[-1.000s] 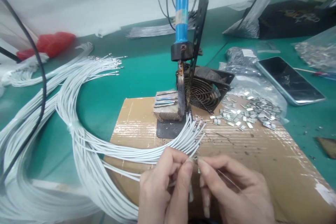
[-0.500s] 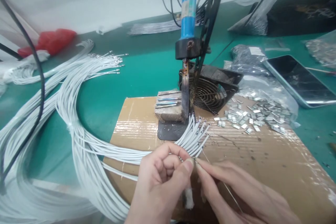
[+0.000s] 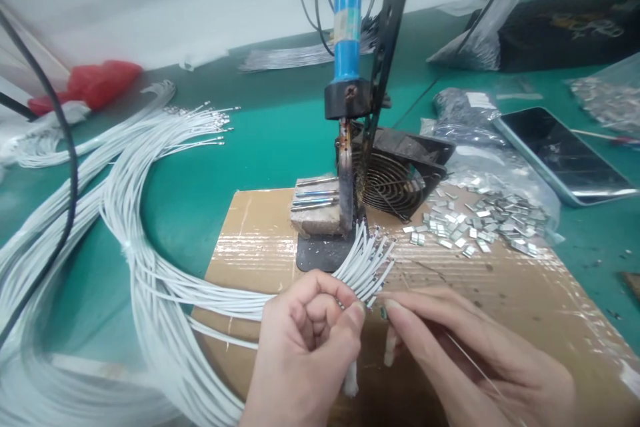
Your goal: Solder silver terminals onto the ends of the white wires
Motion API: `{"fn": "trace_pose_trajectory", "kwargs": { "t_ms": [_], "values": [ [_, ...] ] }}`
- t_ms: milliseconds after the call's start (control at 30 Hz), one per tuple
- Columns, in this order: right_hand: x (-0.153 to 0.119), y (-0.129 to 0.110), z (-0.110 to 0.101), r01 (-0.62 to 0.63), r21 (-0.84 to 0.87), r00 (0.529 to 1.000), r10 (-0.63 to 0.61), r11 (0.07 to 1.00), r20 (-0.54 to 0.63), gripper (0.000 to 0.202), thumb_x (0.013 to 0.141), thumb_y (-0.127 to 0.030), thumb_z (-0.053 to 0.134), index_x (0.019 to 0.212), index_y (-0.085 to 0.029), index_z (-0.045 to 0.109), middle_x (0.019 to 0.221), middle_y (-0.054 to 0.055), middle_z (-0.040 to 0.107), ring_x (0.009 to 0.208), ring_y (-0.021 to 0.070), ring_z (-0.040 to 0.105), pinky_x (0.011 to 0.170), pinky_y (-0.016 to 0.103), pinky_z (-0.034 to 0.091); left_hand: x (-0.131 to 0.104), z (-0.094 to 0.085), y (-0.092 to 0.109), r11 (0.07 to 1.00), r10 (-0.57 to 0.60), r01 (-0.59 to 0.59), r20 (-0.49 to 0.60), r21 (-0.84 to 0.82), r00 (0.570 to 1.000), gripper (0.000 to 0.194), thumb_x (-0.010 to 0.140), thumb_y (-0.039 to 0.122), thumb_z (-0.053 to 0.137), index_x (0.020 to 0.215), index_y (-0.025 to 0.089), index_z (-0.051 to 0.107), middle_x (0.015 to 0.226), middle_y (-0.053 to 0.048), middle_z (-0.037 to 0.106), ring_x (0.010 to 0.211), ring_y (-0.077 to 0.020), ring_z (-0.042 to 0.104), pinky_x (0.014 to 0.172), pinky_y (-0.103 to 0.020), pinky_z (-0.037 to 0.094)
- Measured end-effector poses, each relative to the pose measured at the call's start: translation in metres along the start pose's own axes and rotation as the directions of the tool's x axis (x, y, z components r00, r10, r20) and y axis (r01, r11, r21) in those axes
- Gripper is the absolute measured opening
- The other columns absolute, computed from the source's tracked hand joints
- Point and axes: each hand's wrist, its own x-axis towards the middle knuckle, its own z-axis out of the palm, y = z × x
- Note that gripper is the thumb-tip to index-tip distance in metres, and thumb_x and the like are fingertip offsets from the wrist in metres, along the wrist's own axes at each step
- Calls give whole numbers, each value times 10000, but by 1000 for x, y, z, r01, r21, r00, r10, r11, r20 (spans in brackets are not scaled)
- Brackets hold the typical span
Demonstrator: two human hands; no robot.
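Note:
My left hand (image 3: 313, 347) is closed in a pinch, thumb against forefinger. A lone white cable (image 3: 225, 335) runs into that hand from the left; its end is hidden by the fingers. Just to the right, my right hand (image 3: 450, 347) pinches with thumb and forefinger, a thin solder wire (image 3: 473, 357) running through it. A tiny dark green piece (image 3: 383, 313) shows at the right thumb tip. Beyond both hands, white cable ends (image 3: 367, 260) fan out over the cardboard (image 3: 260, 227). The fingertips of the two hands are apart.
An upright blue soldering iron (image 3: 347, 47) stands behind the hands, beside a block (image 3: 315, 217) and a small black fan (image 3: 400, 180). Small metal tabs (image 3: 465, 223) lie scattered to the right, near a phone (image 3: 565, 153). Bundled white cables (image 3: 150, 293) fill the left.
My right hand has drawn away to the right from the left fingertips, taking the solder wire with it. The left hand keeps its pinch. The whole view has shifted slightly.

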Motion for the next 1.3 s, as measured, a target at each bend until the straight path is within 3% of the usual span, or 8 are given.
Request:
{"fn": "trace_pose_trajectory", "kwargs": {
  "t_ms": [200, 367, 533, 633, 733, 900, 1100, 1300],
  "values": [
    [1, 3, -5, 192, -207, 981, -187, 959, 44, 131, 882, -205, 765, 858, -328, 803, 798, -74, 781, 654, 83, 717, 683, 102, 562, 4, -4, -3, 999, 34, -34, 42, 18, 999, 259, 758, 298, 822, 707, 174, 601, 464, 106, 455, 419, -33, 267, 418, -153, 230],
    [6, 5, -10, 53, -247, 998, -44, 968, 41, 165, 878, -363, 778, 744, -272, 811, 696, -5, 744, 556, 133, 676, 546, 173, 571, 0, 0, 1, 997, 72, -70, -34, 32, 997, 213, 728, 271, 813, 686, 158, 637, 497, 91, 472, 434, -26, 250, 430, -173, 161],
    [12, 3, -5, -26, -202, 999, 35, 979, 37, 317, 821, -557, 795, 796, -247, 856, 653, 49, 723, 611, 208, 716, 495, 229, 579, -1, 1, 2, 997, 34, -29, -67, 75, 997, 199, 688, 275, 809, 665, 177, 637, 420, 113, 362, 430, -43, 226, 456, -192, 137],
    [14, 3, -3, -53, -169, 997, 61, 984, 42, 359, 820, -596, 786, 810, -246, 863, 655, 56, 719, 627, 212, 717, 497, 228, 577, 0, 1, 2, 996, 34, -26, -88, 89, 996, 189, 659, 250, 805, 650, 177, 631, 441, 96, 405, 427, -37, 232, 459, -193, 140],
    [14, 5, -5, -91, -138, 992, 103, 986, 78, 325, 839, -557, 791, 827, -242, 869, 689, 60, 731, 634, 204, 712, 506, 221, 575, 0, 3, 2, 995, 56, -45, -118, 93, 991, 163, 645, 236, 783, 628, 163, 638, 486, 68, 475, 424, -23, 238, 467, -196, 136],
    [14, 10, -14, -138, -61, 948, 149, 989, 281, 112, 902, -354, 779, 895, -303, 879, 798, 12, 758, 668, 125, 694, 568, 128, 544, 1, 5, 1, 994, 84, -75, -120, 74, 989, 124, 643, 216, 751, 604, 175, 640, 414, 110, 341, 429, -42, 245, 482, -207, 127],
    [14, 12, -17, -143, -79, 939, 161, 987, 305, 101, 901, -324, 788, 943, -357, 874, 786, -31, 732, 583, 71, 606, 544, 89, 493, 1, 5, 1, 996, 92, -90, -109, 24, 990, 164, 638, 191, 759, 580, 148, 611, 663, -3, 673, 415, 5, 306, 461, -188, 148],
    [14, 11, -17, -136, -78, 936, 154, 988, 318, 122, 920, -301, 770, 953, -366, 869, 819, -40, 742, 628, 67, 638, 564, 75, 493, 1, 6, 0, 993, 118, -118, -131, 12, 984, 141, 623, 143, 766, 572, 137, 634, 715, 7, 684, 419, 11, 350, 453, -173, 163]
  ]
}}
